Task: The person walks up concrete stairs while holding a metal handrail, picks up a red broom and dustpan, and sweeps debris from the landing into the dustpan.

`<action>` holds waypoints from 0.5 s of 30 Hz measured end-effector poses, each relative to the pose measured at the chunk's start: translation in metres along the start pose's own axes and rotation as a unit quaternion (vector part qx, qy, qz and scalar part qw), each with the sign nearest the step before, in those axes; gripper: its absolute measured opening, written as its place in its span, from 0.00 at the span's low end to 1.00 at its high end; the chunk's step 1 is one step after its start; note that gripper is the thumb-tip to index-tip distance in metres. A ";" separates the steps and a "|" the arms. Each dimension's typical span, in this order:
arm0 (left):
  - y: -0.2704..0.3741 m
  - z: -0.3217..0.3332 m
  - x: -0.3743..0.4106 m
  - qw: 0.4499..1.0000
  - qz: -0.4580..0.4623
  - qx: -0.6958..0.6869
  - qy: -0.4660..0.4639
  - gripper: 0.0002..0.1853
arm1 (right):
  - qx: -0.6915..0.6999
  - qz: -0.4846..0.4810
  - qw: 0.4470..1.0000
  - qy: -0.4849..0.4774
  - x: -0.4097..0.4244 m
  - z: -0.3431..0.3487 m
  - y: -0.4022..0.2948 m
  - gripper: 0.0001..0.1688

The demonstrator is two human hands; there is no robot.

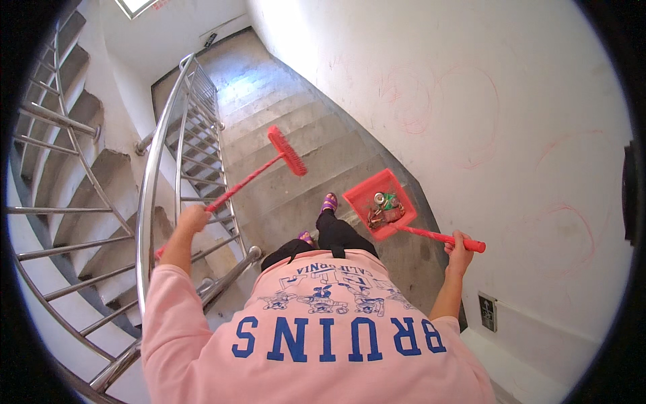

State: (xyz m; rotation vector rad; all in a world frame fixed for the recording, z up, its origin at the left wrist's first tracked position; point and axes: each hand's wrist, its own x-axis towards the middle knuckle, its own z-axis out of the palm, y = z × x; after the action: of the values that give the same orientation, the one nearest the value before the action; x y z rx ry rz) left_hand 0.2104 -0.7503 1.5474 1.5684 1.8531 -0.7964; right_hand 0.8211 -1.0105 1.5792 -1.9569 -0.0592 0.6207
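My left hand [194,219] grips the red handle of a broom [287,151], whose bristled head is held out over the concrete steps. In my right hand [458,253] is the handle of a red plastic dustpan [353,194], near the white wall. A green can [390,201], a silvery can end and mixed litter lie in the pan. My feet, in purple sandals [329,202], stand on the stairs between the two tools.
Concrete steps [282,131] lead down to a landing [234,60]. A stainless steel railing [151,171] runs along the left, with another flight [108,177] beyond it. The white wall [454,101] at the right has red scribbles and a low exit sign [487,311].
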 end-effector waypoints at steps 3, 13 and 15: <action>0.029 0.027 -0.002 0.984 -0.007 -0.172 -0.047 0.16 | -0.013 -0.008 1.000 -0.017 -0.001 0.006 0.000 0.09; 0.058 0.139 0.057 0.968 0.038 -0.201 -0.147 0.15 | -0.149 -0.086 0.977 -0.126 -0.082 0.057 -0.016 0.10; 0.028 0.161 0.098 0.966 0.027 -0.208 -0.149 0.15 | -0.170 -0.115 0.972 -0.118 -0.135 0.091 0.022 0.12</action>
State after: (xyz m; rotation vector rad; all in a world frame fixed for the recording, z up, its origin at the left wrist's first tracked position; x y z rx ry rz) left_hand 0.2325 -0.8049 1.3663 1.1591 1.6212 -0.5386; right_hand 0.6585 -0.9865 1.5839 -2.1508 -0.5644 0.7204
